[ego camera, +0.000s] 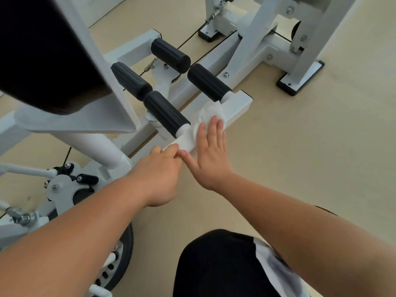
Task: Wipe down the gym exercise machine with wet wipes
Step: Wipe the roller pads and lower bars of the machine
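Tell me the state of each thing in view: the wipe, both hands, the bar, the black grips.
right hand: flat, fingers straight, pressing the wet wipe.
wet wipe: crumpled, lying on the white bar.
left hand: fingers curled round the bar's near end.
white bar: partly covered by the wipe.
black grips: four, bare, untouched.

Left hand (162, 170): forearm extended, fingers curled round near end of white bar (237, 108). Right hand (211, 153): forearm extended, palm down, fingers straight, flat farther along bar, thumb touching left fingers.
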Tool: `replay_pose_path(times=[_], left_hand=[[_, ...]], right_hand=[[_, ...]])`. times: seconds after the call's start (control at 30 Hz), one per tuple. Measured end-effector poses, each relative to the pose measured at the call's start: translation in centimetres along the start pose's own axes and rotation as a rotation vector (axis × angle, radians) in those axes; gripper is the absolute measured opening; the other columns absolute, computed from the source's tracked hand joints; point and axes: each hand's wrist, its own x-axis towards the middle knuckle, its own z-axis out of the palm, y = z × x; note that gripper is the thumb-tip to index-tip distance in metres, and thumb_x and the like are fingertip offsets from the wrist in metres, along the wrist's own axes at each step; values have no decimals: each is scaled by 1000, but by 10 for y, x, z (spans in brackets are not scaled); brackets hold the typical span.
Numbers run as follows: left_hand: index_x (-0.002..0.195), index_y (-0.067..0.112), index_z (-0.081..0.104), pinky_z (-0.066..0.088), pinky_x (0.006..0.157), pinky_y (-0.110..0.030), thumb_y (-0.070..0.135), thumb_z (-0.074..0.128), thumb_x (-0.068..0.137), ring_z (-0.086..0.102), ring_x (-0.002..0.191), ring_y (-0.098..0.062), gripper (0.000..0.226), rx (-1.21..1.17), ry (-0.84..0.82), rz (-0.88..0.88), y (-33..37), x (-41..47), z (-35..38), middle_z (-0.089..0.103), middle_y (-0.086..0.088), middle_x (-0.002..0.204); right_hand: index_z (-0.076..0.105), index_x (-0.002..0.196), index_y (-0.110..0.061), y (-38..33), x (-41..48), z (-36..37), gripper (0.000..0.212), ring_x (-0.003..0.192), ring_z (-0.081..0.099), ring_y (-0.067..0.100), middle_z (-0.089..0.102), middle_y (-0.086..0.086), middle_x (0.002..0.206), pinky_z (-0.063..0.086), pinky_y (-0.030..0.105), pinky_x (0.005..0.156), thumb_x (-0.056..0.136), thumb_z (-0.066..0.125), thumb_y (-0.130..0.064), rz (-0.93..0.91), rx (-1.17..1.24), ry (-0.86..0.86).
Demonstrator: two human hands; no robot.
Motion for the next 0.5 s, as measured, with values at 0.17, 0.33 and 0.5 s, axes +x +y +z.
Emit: replay_pose_path(times=[0.17,0.33,0.5], left_hand=[[151,16,25,45,80,-31,11,51,88,37,114,-24,68,41,-10,8,0,0,0,17,4,153],[154,18,22,40,87,-30,10,48,91,35,120,-25,68,34,-42,6,-3,3,-4,12,6,156],[157,23,18,42,86,-30,11,48,89,36,115,-23,76,12,-30,30,-1,1,-4,16,10,152]], right_hand=[[-13,161,-4,11,47,-13,98,151,-33,34,-36,23,161,-12,47,127,101,30,-69,337,335,224],[-14,162,-7,14,68,-23,99,156,-20,33,-39,19,161,6,50,129,102,40,-63,437,641,314],[-20,160,-13,-20,2,25,101,156,-17,35,-45,14,158,2,44,128,101,49,-58,182,693,156]])
